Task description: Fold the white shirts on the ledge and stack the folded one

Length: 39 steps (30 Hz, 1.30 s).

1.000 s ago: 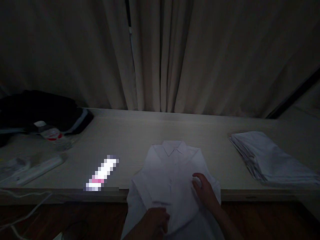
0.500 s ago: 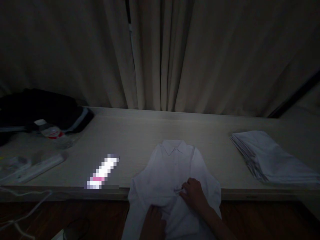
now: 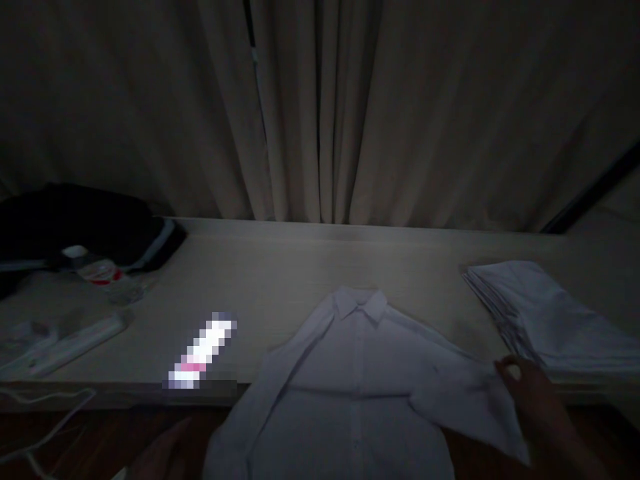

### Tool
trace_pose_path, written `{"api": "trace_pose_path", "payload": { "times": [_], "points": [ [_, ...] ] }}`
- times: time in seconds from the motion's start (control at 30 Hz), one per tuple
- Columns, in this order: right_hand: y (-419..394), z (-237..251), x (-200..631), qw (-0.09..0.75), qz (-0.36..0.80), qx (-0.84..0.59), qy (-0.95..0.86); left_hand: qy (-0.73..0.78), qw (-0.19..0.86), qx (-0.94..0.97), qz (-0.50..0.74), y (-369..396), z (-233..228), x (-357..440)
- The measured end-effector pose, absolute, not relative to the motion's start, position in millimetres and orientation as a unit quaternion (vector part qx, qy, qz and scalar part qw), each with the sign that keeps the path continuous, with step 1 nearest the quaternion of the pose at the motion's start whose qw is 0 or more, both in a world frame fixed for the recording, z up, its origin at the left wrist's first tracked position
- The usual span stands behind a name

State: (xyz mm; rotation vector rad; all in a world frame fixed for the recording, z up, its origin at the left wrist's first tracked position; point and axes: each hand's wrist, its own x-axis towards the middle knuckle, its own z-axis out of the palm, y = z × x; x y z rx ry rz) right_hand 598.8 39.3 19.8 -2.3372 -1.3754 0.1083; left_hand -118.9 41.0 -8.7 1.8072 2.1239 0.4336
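A: Background is a drawn curtain [image 3: 425, 120] behind a pale table [image 3: 260, 260]; light is poor. Take the shirt [image 3: 357, 360] as landmark. How does it lie?

B: Front up, collar on the table, lower part past the near edge. Right of the shirt is a stack of folded cloth [image 3: 560, 313]; left of it a pixelated bright item [image 3: 203, 353], and farther left a plastic bottle [image 3: 103, 273].

A: State of the hands?

B: Right hand [image 3: 533, 393], off the shirt's right side: thumb and fingers closed on a sleeve [image 3: 465, 393] near its end. Left hand [image 3: 163, 447], low and left of the shirt, apart from it as far as shows: too dark and blurred to tell how far open it is or whether it holds anything.

A: Changes noted?

B: Half a second ago both hands were over the shirt's front. Now the right has the sleeve drawn out sideways, and the left has come away.

A: Bearing on the work?

B: In my judgement, handling has passed from front to sleeve; the button line now lies uncovered
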Motion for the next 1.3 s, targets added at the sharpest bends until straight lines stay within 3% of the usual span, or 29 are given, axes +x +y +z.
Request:
{"api": "trace_pose_path", "payload": {
  "times": [0.17,0.33,0.47,0.67,0.8,0.97,1.07,1.17,1.23,1.3],
  "points": [
    [90.3,-26.8,525.0,0.182,0.059,-0.779,-0.598,0.69,0.168,0.697,0.102,80.6,9.5,12.6],
    [150.6,-36.9,475.0,0.128,-0.035,-0.771,-0.623,0.621,0.105,0.775,0.049,127.9,7.8,103.9],
    [183.0,-21.5,476.3,0.133,0.0,-0.788,-0.601,0.635,0.113,0.763,0.035,165.2,3.4,103.6],
    [178.3,2.0,474.8,0.187,0.14,-0.756,-0.612,0.688,0.266,0.64,0.216,198.9,39.2,44.6],
    [158.7,57.6,492.6,0.267,0.14,-0.735,-0.607,0.674,0.311,0.621,0.253,189.8,85.4,-9.4],
    [135.2,173.3,510.5,0.382,0.074,-0.699,-0.601,0.565,0.333,0.74,0.146,170.9,147.4,-35.8],
    [112.9,261.3,499.8,0.368,0.027,-0.682,-0.632,0.591,0.216,0.737,0.248,165.3,211.5,-30.0],
    [80.1,345.4,480.0,0.418,-0.12,-0.68,-0.59,0.625,0.043,0.676,0.388,148.9,287.3,-17.8],
    [61.0,378.4,468.5,0.49,-0.245,-0.656,-0.52,0.613,-0.06,0.622,0.484,134.0,323.7,-8.6],
    [52.1,381.7,461.5,0.508,-0.282,-0.65,-0.49,0.602,-0.126,0.593,0.52,123.2,337.7,-0.7]
  ]
}}
